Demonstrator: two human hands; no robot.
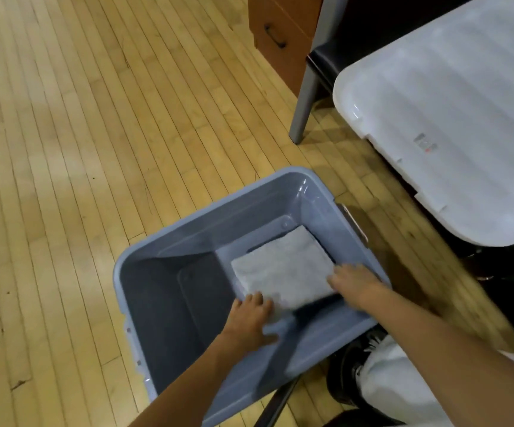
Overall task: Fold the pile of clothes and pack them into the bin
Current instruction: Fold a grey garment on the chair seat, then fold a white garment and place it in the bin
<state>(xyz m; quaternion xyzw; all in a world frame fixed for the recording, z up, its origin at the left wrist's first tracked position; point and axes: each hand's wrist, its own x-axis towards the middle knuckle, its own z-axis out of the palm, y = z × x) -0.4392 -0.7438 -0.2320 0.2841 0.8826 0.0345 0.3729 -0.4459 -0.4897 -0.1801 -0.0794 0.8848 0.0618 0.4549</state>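
Wooden strip floor (95, 149) runs under everything, pale and scuffed. On it stands a blue-grey plastic bin (169, 306), rectangular with rounded corners and smooth walls. To the right a white ribbed lid (453, 118) lies on a dark seat, with a grey chair leg (303, 109) just beside it and an orange-brown drawer front (277, 35) behind. A black shoe (346, 371) and pale trouser leg (403, 383) show near the bin's near-right corner.

Inside the bin, in its right half, sits a grey folded cloth (283, 269), a soft, fuzzy square. The left hand (251, 318) touches the cloth's near-left corner, fingers curled at its edge and thumb spread along the bin wall. The right hand (354, 282) lies on the cloth's right edge, fingers slightly apart and bent over it; blur hides whether either truly pinches the fabric.
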